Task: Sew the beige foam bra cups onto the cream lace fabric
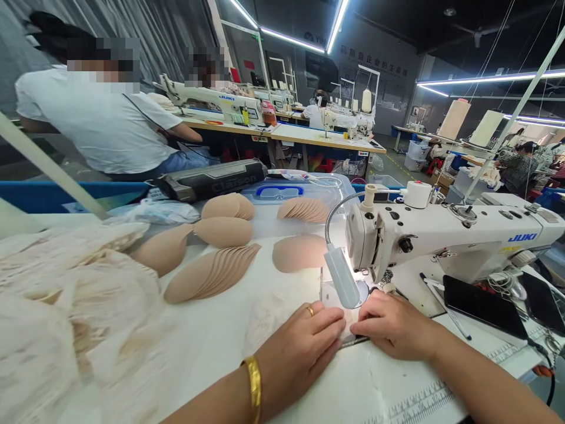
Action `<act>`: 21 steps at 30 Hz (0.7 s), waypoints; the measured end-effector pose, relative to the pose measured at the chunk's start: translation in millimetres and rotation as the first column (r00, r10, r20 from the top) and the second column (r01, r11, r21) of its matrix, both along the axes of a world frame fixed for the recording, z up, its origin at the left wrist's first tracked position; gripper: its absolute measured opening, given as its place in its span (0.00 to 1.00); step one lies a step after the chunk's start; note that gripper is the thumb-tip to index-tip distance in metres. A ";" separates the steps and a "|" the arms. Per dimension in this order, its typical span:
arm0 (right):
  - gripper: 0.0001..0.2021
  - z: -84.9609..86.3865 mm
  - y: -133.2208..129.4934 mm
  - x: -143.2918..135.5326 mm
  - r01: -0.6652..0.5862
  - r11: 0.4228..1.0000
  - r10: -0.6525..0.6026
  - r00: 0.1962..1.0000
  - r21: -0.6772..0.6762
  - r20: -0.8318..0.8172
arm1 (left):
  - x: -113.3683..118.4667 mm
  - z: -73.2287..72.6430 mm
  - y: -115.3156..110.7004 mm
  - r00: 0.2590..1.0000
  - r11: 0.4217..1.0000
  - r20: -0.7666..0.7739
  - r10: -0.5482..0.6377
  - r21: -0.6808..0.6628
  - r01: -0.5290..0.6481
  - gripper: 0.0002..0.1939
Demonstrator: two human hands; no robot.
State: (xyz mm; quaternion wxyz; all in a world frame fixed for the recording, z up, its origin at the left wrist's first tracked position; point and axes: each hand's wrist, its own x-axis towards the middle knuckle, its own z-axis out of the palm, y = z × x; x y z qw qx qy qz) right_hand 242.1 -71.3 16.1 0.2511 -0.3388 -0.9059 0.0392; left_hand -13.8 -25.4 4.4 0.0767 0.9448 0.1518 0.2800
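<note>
A white sewing machine (459,235) stands at the right, its small gooseneck lamp (342,277) shining on the needle area. My left hand (304,341), with a ring and a gold bracelet, lies palm down on pale, thin fabric (269,315) just left of the machine's plate, fingers together. Close by on the right, my right hand (392,324) has its thumb and fingers pinched together in front of the needle area; what they hold is too small to make out. A fanned stack of beige cups (212,274) and a single beige cup piece (298,253) lie beyond the hands.
Cream lace fabric (79,294) is heaped at the left. Behind the beige pieces sits a clear plastic box (326,184) beside a black case (216,178). A black phone (483,309) lies at the right. A person in a white shirt (97,123) sits at the back left.
</note>
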 end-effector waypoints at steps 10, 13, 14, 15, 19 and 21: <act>0.16 -8.2 3.3 -3.0 0.137 0.990 -0.136 0.989 -0.022 0.060 | 4.9 -8.5 19.1 0.997 0.999 0.073 -0.036 0.036 0.033 0.13; 0.15 -10.5 5.4 -3.0 0.177 0.984 -0.175 0.982 -0.024 0.072 | 7.5 -11.2 30.0 0.996 0.996 0.065 -0.067 0.064 0.063 0.13; 0.14 -11.3 6.0 -2.8 0.193 0.981 -0.191 0.979 -0.023 0.077 | 8.1 -11.2 32.7 0.996 0.996 0.056 -0.071 0.061 0.068 0.13; 0.14 -12.2 6.7 -2.6 0.206 0.978 -0.204 0.976 -0.021 0.081 | 8.6 -10.6 34.7 0.997 0.996 0.045 -0.069 0.055 0.067 0.13; 0.15 -14.7 8.4 -2.0 0.233 0.972 -0.230 0.970 -0.022 0.081 | 9.7 -5.6 37.6 0.998 0.998 0.023 -0.051 0.022 0.051 0.14; 0.15 -15.0 8.9 -2.4 0.241 0.970 -0.238 0.968 -0.032 0.076 | 10.1 -3.7 38.4 0.999 0.999 0.015 -0.050 0.005 0.050 0.14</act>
